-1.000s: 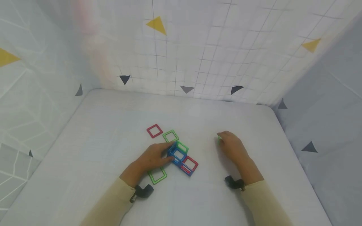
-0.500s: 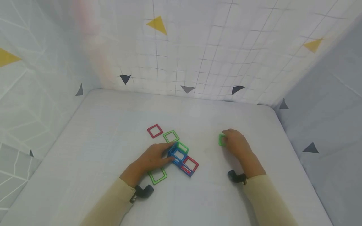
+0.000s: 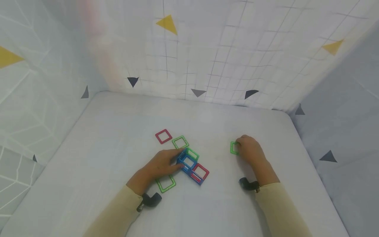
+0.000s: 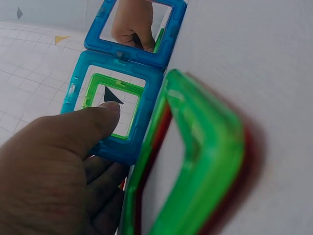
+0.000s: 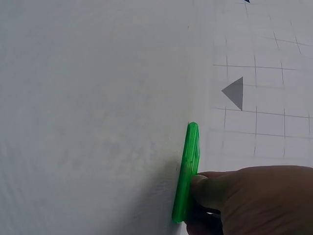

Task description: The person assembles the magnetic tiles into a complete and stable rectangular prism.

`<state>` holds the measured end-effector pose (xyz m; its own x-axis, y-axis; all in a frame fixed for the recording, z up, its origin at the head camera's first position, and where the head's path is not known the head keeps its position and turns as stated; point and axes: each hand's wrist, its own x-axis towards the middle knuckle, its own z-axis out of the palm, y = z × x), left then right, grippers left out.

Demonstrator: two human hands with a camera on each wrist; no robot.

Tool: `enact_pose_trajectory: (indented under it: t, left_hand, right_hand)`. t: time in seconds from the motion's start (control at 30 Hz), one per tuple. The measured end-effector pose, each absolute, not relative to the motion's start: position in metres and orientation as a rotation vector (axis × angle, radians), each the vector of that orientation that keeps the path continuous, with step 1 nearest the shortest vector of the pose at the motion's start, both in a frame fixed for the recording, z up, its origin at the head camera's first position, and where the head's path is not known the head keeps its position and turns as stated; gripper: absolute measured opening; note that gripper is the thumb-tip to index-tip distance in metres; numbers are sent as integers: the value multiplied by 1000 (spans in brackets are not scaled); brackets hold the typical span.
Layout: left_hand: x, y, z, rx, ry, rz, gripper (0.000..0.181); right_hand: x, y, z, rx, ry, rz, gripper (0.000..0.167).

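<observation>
Blue, green and red plastic square frames already form a joined cluster (image 3: 193, 165) near the desk's (image 3: 207, 210) middle, pinched by the left hand (image 3: 161, 163); assembly looks partial. Toward the right edge, the right hand (image 3: 249, 149) pinches a separate green square (image 5: 186, 174). Three pieces seem left over: a red square (image 3: 167, 140) and a pale-green square (image 3: 185, 140) on the far-edge side, plus a larger-looking green frame (image 3: 168, 188) by the left wrist. No container shows.
</observation>
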<state>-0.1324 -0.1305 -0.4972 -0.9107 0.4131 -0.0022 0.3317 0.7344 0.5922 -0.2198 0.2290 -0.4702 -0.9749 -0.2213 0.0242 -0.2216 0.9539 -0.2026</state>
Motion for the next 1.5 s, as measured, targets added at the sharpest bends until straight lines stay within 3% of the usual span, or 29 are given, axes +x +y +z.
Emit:
enact_pose_trajectory:
  t: [0.57, 1.1, 1.5]
  left_hand:
    - [-130, -128, -495, 570, 2804, 937, 67]
    - [-131, -129, -493, 543, 2797, 922, 67]
    - [-130, -129, -494, 541, 2792, 934, 67]
  right_hand:
    - [-210, 228, -465, 422, -3054, 292, 15]
    - [-172, 212, -444, 467, -3011, 387, 12]
    - [-154, 210, -450, 504, -2878, 439, 8]
